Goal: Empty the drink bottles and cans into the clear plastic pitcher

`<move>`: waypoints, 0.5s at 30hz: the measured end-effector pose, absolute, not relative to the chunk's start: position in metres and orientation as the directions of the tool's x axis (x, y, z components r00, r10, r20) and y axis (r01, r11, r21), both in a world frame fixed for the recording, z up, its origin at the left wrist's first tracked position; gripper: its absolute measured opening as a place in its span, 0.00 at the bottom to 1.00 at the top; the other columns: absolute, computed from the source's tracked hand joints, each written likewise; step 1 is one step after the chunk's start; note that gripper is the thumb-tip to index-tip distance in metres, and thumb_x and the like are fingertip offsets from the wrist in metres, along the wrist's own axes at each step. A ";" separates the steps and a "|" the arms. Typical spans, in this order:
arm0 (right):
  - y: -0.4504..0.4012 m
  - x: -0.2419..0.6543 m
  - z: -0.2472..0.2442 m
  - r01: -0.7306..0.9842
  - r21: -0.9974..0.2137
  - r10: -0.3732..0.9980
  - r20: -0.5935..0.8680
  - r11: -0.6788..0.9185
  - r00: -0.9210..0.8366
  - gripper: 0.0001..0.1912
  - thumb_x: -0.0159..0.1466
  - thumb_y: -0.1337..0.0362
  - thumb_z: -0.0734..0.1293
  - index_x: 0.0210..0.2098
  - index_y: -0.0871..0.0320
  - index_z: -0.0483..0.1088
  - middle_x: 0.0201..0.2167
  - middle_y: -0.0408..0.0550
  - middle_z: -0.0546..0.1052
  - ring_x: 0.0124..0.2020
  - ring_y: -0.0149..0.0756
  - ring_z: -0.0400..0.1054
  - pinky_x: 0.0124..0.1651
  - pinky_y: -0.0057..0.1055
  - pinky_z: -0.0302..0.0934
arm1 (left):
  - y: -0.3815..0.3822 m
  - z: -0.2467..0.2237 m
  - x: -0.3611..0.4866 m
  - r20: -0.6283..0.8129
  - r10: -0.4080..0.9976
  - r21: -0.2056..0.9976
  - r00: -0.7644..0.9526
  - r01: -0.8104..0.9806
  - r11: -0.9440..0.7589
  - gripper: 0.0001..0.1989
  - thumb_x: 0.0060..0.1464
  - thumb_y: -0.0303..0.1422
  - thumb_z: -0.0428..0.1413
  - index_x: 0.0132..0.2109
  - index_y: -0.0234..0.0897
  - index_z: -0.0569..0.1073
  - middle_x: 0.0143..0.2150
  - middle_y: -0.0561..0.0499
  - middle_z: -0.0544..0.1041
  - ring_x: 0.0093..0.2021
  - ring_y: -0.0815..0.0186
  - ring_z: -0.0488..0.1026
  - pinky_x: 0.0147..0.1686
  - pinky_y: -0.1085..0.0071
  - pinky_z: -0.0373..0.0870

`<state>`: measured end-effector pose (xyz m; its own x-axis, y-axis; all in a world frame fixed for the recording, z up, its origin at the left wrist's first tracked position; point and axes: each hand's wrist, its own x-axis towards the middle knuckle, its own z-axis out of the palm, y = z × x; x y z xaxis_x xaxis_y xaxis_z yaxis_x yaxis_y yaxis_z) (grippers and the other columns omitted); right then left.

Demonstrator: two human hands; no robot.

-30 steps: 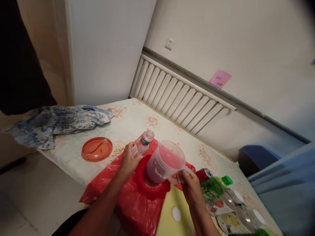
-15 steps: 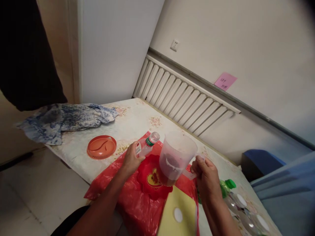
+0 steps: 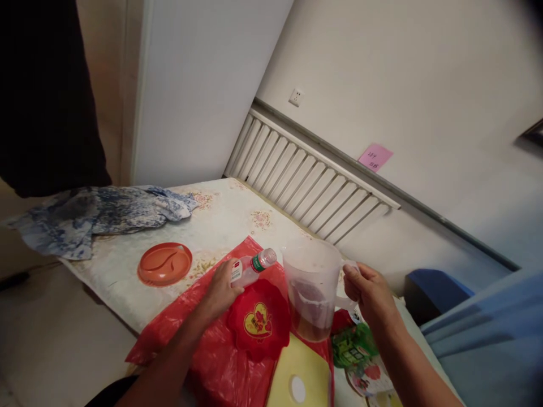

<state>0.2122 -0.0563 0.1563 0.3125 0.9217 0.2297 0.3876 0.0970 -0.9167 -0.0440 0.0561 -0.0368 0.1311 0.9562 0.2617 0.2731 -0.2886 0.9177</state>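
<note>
My left hand (image 3: 223, 288) is closed round a small clear bottle (image 3: 254, 267) with a green and white label, tilted with its uncapped mouth toward the jug. By its handle, my right hand (image 3: 367, 288) grips a translucent plastic jug (image 3: 311, 288) with brownish liquid in the bottom. The jug hangs nearly upright, its rim close to the bottle's mouth but apart from it. Below the hands, a red scalloped dish (image 3: 258, 319) with a yellow heart print rests on a red plastic bag (image 3: 212, 350). A white cap (image 3: 297, 389) lies on a yellow box or book (image 3: 288, 367).
An orange-red round lid (image 3: 164, 264) and a crumpled blue-white cloth (image 3: 127, 209) lie on the flowered tablecloth (image 3: 229, 198). Green packets (image 3: 354, 346) lie under my right forearm. A radiator (image 3: 305, 175) runs behind the table; a blue object (image 3: 436, 291) stands at right.
The jug has turned more upright and shifted right with my right hand. The view has moved: green packets now show by my right forearm, and the bottles there are out of sight.
</note>
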 end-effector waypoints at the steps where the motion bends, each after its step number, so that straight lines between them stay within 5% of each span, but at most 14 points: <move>1: -0.055 0.213 0.159 0.395 -0.914 0.928 0.222 0.091 0.300 0.22 0.55 0.48 0.71 0.20 0.57 0.61 0.13 0.33 0.54 0.16 0.23 0.43 0.19 0.26 0.38 | 0.056 -0.037 -0.044 0.259 0.956 0.917 0.136 0.278 -0.288 0.31 0.39 0.21 0.57 0.55 0.33 0.65 0.54 0.42 0.71 0.55 0.52 0.68 0.55 0.58 0.64; 15: -0.034 0.207 0.191 0.627 -0.779 0.979 0.129 0.000 0.161 0.25 0.53 0.43 0.70 0.19 0.56 0.58 0.13 0.32 0.51 0.16 0.23 0.42 0.19 0.24 0.38 | 0.055 -0.037 -0.045 0.241 0.960 0.911 0.143 0.307 -0.274 0.34 0.38 0.22 0.56 0.56 0.33 0.64 0.58 0.38 0.69 0.59 0.50 0.65 0.59 0.56 0.61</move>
